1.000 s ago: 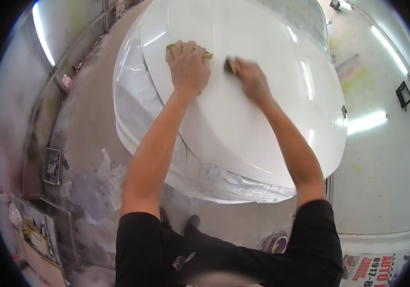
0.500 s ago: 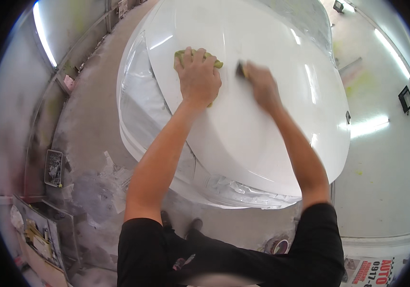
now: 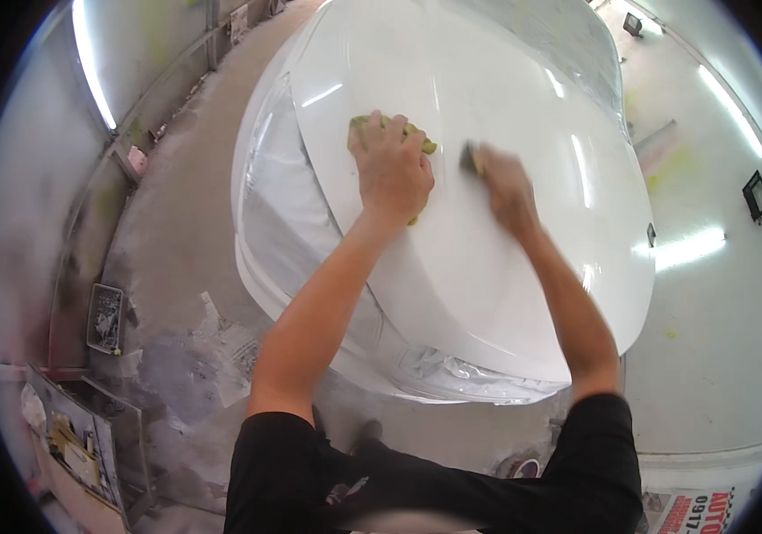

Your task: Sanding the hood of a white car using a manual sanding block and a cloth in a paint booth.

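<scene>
A glossy white car hood (image 3: 487, 276) fills the middle of the view, with clear plastic film (image 3: 287, 191) over the parts around it. My left hand (image 3: 394, 173) presses a yellow-green cloth (image 3: 426, 145) onto the hood; the cloth sticks out past the fingertips and beside the wrist. To its right, my right hand (image 3: 508, 187) grips a small block (image 3: 469, 157), dark on its outer side with a yellowish part against the fingers. The block is at the hood's surface. Motion blurs this hand, so the block's exact kind cannot be made out.
Left of the car, a grey basket (image 3: 106, 319) stands on the floor near stained paper sheets (image 3: 225, 347). A metal stand (image 3: 87, 445) with tools is at lower left. Work lamps (image 3: 757, 196) hang along the right wall. A round tin (image 3: 523, 466) sits near my legs.
The whole view has shifted, so the car and both hands appear slightly lower and further right. My left hand stays on the cloth at the same spot; the right hand is blurred in both frames.
</scene>
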`<state>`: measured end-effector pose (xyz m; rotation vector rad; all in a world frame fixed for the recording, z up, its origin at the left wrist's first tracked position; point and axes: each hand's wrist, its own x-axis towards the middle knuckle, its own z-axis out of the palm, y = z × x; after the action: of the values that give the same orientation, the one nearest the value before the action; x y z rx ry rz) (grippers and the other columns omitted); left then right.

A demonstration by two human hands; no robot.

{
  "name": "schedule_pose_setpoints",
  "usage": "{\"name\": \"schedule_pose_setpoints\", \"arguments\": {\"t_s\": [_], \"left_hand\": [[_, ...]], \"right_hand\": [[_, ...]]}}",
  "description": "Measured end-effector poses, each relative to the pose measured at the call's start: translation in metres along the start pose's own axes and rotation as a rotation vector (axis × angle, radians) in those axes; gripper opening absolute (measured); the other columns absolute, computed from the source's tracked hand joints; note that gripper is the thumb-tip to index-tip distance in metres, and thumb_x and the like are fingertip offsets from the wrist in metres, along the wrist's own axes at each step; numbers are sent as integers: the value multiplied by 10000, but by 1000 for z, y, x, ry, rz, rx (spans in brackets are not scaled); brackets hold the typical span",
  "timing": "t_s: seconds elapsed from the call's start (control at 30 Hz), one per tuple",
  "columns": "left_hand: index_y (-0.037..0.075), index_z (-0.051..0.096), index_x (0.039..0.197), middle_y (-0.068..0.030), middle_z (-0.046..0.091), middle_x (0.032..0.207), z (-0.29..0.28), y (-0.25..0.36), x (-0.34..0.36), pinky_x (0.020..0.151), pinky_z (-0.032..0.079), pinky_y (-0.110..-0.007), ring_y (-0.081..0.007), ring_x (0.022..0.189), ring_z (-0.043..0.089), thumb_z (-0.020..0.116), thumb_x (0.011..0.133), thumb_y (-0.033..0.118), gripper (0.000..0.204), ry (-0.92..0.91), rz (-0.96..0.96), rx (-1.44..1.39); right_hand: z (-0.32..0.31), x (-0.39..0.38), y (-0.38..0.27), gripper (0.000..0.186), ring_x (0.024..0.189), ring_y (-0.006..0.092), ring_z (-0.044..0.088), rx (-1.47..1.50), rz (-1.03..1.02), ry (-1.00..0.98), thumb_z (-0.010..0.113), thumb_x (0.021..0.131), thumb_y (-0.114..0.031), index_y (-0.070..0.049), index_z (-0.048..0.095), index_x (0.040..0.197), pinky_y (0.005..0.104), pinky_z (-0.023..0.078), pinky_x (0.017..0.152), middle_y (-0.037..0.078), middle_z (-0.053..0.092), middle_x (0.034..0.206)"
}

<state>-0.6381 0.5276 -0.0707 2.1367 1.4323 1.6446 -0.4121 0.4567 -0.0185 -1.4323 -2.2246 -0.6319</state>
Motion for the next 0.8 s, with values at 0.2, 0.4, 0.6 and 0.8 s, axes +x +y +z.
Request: {"name": "schedule_pose_setpoints", "arguments": {"t_s": [0.2, 0.4, 0.6, 0.8], "left_hand": [[132, 819, 1134, -104, 648, 1446, -6, -1, 5, 1284, 271, -665, -427, 1515, 458, 720, 923, 143, 234, -87, 62, -9], [140, 807, 1164, -107, 639, 1450, -10, 1, 5, 1291, 266, -666, -435, 1516, 464, 703, 933, 124, 254, -104, 19, -36], [125, 808, 1169, -97, 657, 1442, -6, -1, 5, 1291, 273, -662, -428, 1510, 482, 711, 924, 110, 263, -104, 43, -25], [126, 836, 1190, -81, 685, 1448, -9, -4, 5, 1294, 290, -643, -405, 1515, 501, 715, 936, 118, 281, -84, 49, -41]], "right_hand": [[60, 82, 47, 343, 1126, 447, 697, 157, 191, 22, 486, 1091, -180, -33, 761, 1233, 506, 553, 1022, 189, 772, 1289], [-45, -85, -59, 477, 1312, 407, 688, 15, 1, -38, 618, 951, 80, 23, 715, 1414, 525, 555, 1116, 227, 720, 1455], [55, 79, 59, 353, 1231, 389, 704, -19, 115, 33, 553, 1017, -35, -38, 754, 1306, 487, 565, 1040, 194, 760, 1324], [2, 0, -25, 341, 1316, 387, 684, -36, 184, 16, 572, 990, 38, -19, 780, 1255, 483, 565, 1079, 194, 755, 1365]]}}
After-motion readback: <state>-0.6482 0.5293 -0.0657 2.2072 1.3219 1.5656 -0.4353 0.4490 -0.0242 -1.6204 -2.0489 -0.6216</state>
